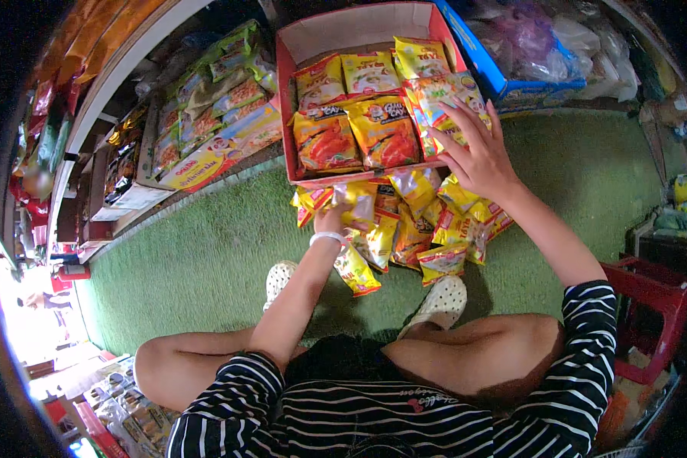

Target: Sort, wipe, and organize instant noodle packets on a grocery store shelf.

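Note:
A red-edged cardboard box (pixel 366 176) lies before me with rows of yellow seasoning packets in it. Two orange-and-yellow packets (pixel 383 134) fill its near left part, and paler yellow packets (pixel 369 73) stand behind them. My right hand (pixel 478 151) is at the box's right side, fingers spread over a packet with a blue and red print (pixel 443 97). Below the front wall, my left hand (pixel 333 220) grips a shiny yellow packet (pixel 356 200), partly hidden by the fingers. Several loose packets (pixel 412 235) are heaped on the green floor mat around it.
A carton of green packets (pixel 217 114) sits on the left shelf. Behind the box to the right stands a blue carton (pixel 541 89) with plastic bags (pixel 549 46). A red plastic stool (pixel 652 315) is at my right. My feet in white clogs (pixel 443 300) flank the heap on the green mat (pixel 194 246).

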`<action>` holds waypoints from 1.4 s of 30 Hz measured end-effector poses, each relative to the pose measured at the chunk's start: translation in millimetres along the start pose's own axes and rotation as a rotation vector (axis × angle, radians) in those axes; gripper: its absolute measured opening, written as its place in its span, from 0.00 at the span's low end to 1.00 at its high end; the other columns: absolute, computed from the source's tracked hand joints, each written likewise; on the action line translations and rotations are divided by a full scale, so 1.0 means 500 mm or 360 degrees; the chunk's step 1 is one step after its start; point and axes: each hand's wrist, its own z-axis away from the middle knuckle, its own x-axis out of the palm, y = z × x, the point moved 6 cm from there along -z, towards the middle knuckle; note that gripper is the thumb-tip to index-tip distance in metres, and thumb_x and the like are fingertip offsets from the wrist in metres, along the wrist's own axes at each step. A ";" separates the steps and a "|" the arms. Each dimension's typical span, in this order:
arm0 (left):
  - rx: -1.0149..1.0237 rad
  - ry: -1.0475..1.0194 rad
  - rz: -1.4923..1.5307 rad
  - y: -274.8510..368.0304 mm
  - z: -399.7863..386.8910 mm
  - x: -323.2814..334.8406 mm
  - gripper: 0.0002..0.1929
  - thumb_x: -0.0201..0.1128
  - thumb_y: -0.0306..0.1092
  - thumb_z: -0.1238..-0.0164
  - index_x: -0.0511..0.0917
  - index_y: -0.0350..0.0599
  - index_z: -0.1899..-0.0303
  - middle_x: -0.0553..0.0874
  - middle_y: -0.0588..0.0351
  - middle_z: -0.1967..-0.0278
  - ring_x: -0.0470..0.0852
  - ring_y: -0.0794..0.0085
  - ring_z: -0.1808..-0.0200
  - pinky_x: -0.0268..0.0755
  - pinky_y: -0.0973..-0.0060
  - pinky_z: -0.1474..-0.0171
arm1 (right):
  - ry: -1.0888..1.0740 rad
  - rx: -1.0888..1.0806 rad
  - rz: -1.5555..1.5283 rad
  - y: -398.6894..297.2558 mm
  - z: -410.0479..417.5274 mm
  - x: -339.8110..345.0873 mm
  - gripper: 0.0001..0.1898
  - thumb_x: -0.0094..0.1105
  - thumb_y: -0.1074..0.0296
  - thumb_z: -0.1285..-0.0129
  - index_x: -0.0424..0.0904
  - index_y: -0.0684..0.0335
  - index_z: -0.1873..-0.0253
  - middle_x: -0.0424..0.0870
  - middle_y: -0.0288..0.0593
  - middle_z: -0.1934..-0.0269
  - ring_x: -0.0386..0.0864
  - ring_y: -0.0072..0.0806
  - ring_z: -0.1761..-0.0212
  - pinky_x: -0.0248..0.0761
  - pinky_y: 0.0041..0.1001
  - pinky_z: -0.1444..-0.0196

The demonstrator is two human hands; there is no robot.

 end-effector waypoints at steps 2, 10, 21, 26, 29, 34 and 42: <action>0.0094 0.0072 0.0076 -0.006 0.027 0.003 0.26 0.67 0.31 0.55 0.65 0.42 0.52 0.78 0.44 0.63 0.77 0.58 0.81 0.71 0.67 0.76 | -0.0022 0.0061 -0.0044 0.019 0.025 0.000 0.20 0.63 0.59 0.47 0.77 0.56 0.49 0.65 0.43 0.38 0.61 0.40 0.34 0.44 0.53 0.32; 0.1157 0.1240 -0.1661 0.017 0.179 -0.044 0.32 0.66 0.35 0.53 0.65 0.39 0.43 0.72 0.39 0.52 0.68 0.44 0.48 0.61 0.51 0.45 | 0.0080 -0.0086 -0.0045 0.032 0.055 0.010 0.17 0.66 0.60 0.49 0.75 0.58 0.56 0.72 0.41 0.48 0.69 0.38 0.41 0.51 0.48 0.34; 0.1872 -0.0096 -0.1858 -0.070 0.193 0.228 0.24 0.57 0.31 0.46 0.67 0.31 0.46 0.70 0.36 0.49 0.68 0.43 0.48 0.62 0.56 0.44 | 0.0174 0.0069 -0.1054 -0.070 0.058 0.026 0.08 0.63 0.70 0.50 0.72 0.59 0.66 0.72 0.43 0.61 0.73 0.37 0.58 0.63 0.38 0.60; 0.1652 0.0204 -0.2068 -0.011 0.126 0.176 0.23 0.57 0.35 0.45 0.67 0.28 0.50 0.71 0.35 0.51 0.69 0.43 0.50 0.63 0.56 0.44 | -0.0769 -0.0333 -0.0928 -0.201 0.140 0.147 0.07 0.57 0.70 0.47 0.74 0.64 0.63 0.71 0.47 0.61 0.73 0.40 0.55 0.70 0.35 0.60; 0.1396 0.0386 -0.2507 -0.005 0.058 0.131 0.29 0.58 0.41 0.45 0.66 0.26 0.47 0.73 0.35 0.52 0.71 0.45 0.50 0.64 0.57 0.44 | -0.1002 -0.0501 -0.0793 -0.205 0.182 0.230 0.10 0.56 0.70 0.50 0.75 0.64 0.62 0.71 0.47 0.58 0.71 0.40 0.52 0.72 0.35 0.56; 0.0716 0.0111 -0.2748 0.013 -0.025 0.133 0.45 0.65 0.62 0.54 0.67 0.27 0.45 0.74 0.35 0.47 0.74 0.53 0.43 0.68 0.64 0.42 | -0.1057 -0.0585 -0.0504 -0.211 0.216 0.317 0.18 0.63 0.68 0.58 0.74 0.57 0.58 0.71 0.39 0.57 0.68 0.39 0.47 0.67 0.40 0.50; 0.0149 0.0148 -0.2853 -0.025 -0.087 0.102 0.56 0.64 0.69 0.61 0.57 0.34 0.34 0.66 0.42 0.36 0.69 0.55 0.37 0.58 0.57 0.36 | -0.0761 -0.0757 -0.0464 -0.239 0.188 0.321 0.15 0.59 0.65 0.53 0.74 0.53 0.57 0.73 0.33 0.57 0.66 0.36 0.45 0.65 0.39 0.51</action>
